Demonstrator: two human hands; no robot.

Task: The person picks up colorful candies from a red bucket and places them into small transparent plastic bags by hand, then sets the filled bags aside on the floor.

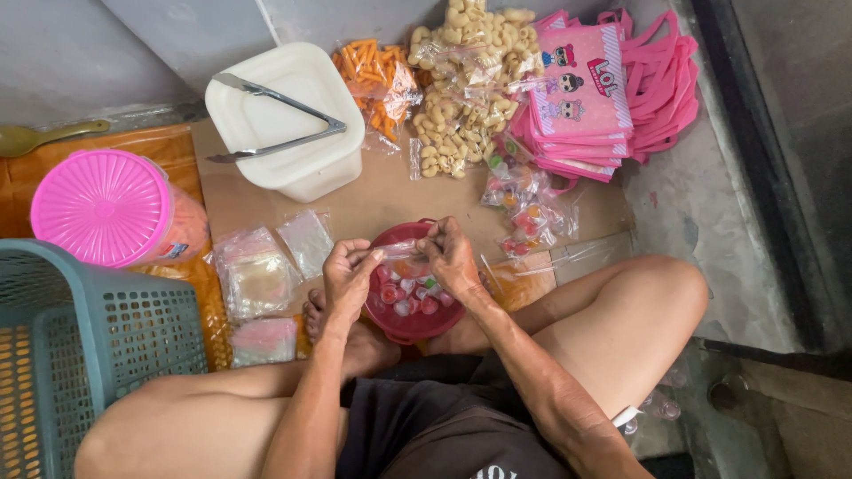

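A grey concrete floor by a wall, with a flat cardboard sheet [390, 191] laid on it, serves as the work surface for a person sitting cross-legged. The landmark is a red bowl [410, 325] near the sheet's front edge, between the person's knees, holding small jelly cups in red, white and green. Directly above the bowl, the left hand [348, 277] and right hand [451, 255] both pinch the top of a small clear bag [401, 253], fingers closed on its thin film; the bag hangs over the bowl and looks loaded with a few cups. By the look of it, the step in hand is closing or opening the bag's mouth, and the next move would call for a firm, even pinch along the slippery plastic. Left of the bowl lie flat empty bags [259, 282]; farther left stand a pink-lidded tub [100, 206] and a grey basket [71, 346]. Beyond the bowl sits a white box [286, 124] with metal tongs [280, 120] across its lid. Beyond and to the right are filled snack bags [461, 98], jelly packs [524, 208] and pink totes [603, 98].
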